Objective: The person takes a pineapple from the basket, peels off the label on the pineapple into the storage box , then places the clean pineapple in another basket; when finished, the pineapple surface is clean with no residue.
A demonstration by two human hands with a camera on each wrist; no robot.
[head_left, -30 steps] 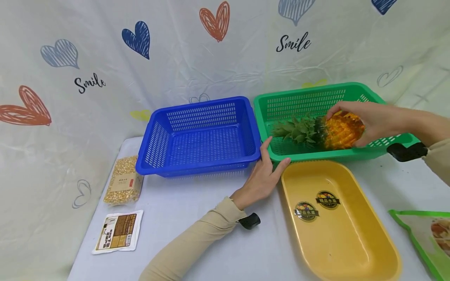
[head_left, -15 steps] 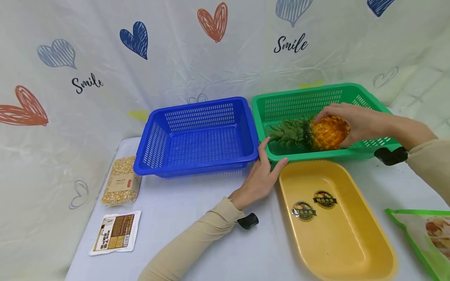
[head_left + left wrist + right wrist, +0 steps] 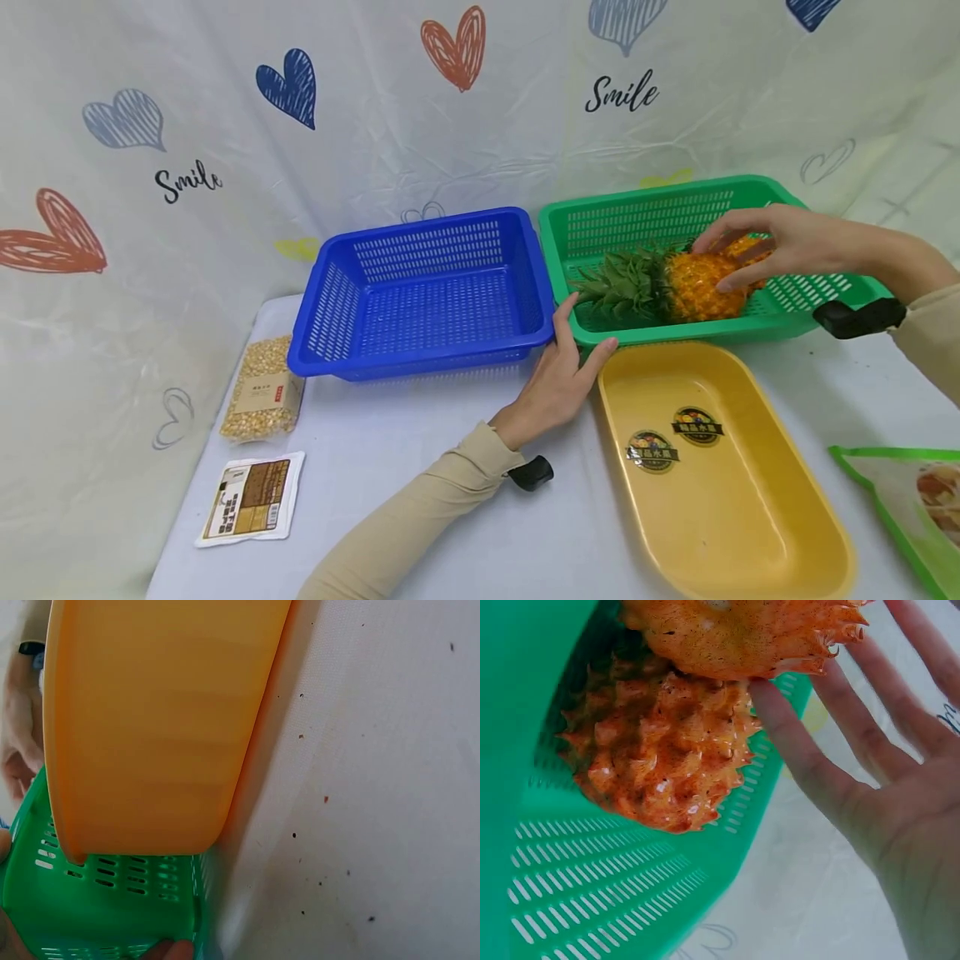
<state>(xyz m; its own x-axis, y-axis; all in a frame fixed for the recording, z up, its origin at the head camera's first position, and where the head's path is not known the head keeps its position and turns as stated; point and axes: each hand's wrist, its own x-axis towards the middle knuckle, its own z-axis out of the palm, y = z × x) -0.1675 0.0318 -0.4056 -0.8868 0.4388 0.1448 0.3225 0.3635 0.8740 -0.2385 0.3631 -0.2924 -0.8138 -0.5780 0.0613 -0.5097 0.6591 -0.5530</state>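
Inside the green basket (image 3: pixel 637 336) lies a pineapple (image 3: pixel 701 287), its leafy crown (image 3: pixel 622 283) toward the left wall. Another pineapple (image 3: pixel 746 248) shows behind it, partly covered by my right hand (image 3: pixel 787 243). That hand hovers close over both fruits, thumb and fingers spread. In the right wrist view a fingertip is right at a spiny orange pineapple (image 3: pixel 742 637). My left hand (image 3: pixel 555 379) rests at the near left corner of the green basket. Its index finger and thumb lie straight along the rim; the other fingers are partly hidden.
A blue basket (image 3: pixel 420 365) stands left of the green one. The yellow tray (image 3: pixel 712 483), with two stickers, lies in front. At left are a bag of corn kernels (image 3: pixel 262 392) and a flat packet (image 3: pixel 251 498). A green-edged bag (image 3: pixel 907 492) lies at right.
The gripped pineapple shifted left in the green basket, then my right hand let it go and drew up and right, uncovering the other pineapple. My left hand stayed on the corner.
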